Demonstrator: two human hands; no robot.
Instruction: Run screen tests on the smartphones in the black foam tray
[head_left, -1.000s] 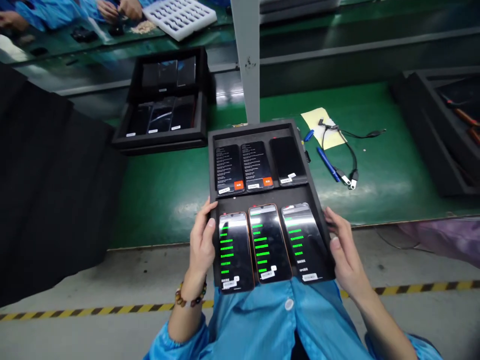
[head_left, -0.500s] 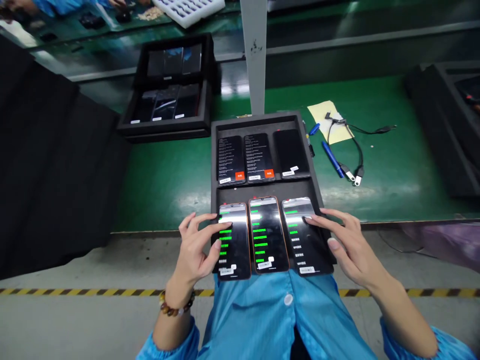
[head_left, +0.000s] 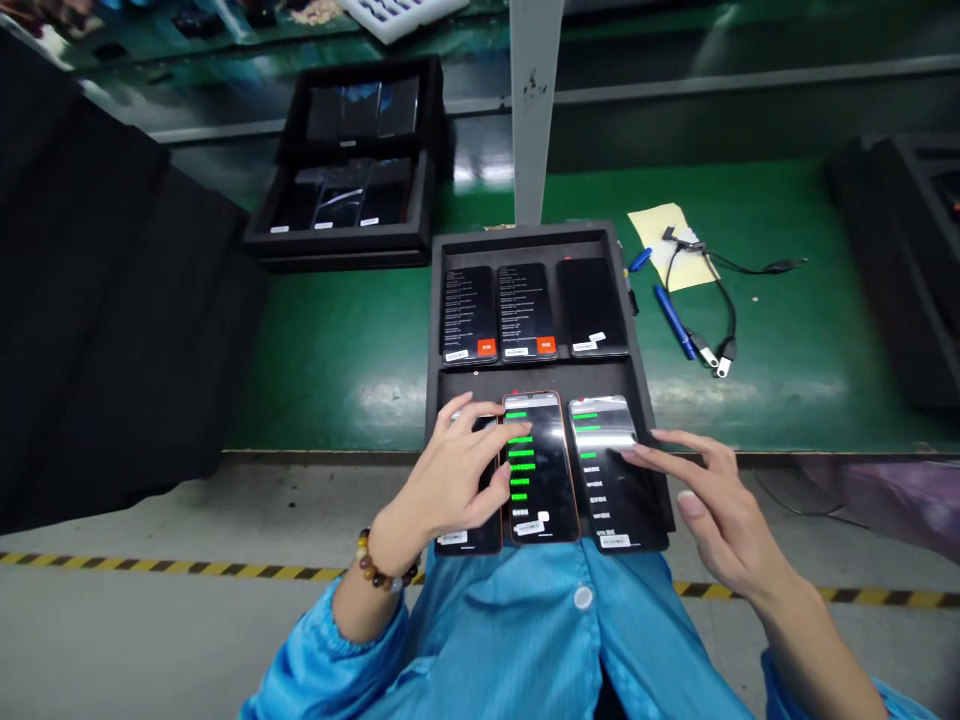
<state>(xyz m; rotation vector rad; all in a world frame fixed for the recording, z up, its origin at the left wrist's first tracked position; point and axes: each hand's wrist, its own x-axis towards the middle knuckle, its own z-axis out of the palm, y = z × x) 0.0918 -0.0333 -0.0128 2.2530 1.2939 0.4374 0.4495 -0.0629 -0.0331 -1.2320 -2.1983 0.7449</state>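
Note:
Three smartphones lie in the near half of a black foam tray [head_left: 540,378]. My left hand [head_left: 457,475] spans over the left phone [head_left: 472,540], hiding most of it, and its index fingertip is on the screen of the middle phone [head_left: 546,480]. That screen lists lines of text, most highlighted green. My right hand [head_left: 724,510] has a fingertip at the screen of the right phone [head_left: 611,480], which shows some green lines and several white ones. Both hands have their fingers spread and hold nothing. Three more phones, among them a dark-screened phone [head_left: 592,305], fill the tray's far half.
A second black tray [head_left: 337,240] with several phones stands at the back left. Blue pens [head_left: 675,322], a yellow paper [head_left: 656,225] and black cables [head_left: 726,300] lie to the right. A grey post [head_left: 532,120] rises behind the tray. Black cloth [head_left: 112,300] hangs at left.
My left hand has moved right from the left phone to the middle one. My right hand stays at the right phone, whose list has shifted upward a little. The view has shifted slightly.

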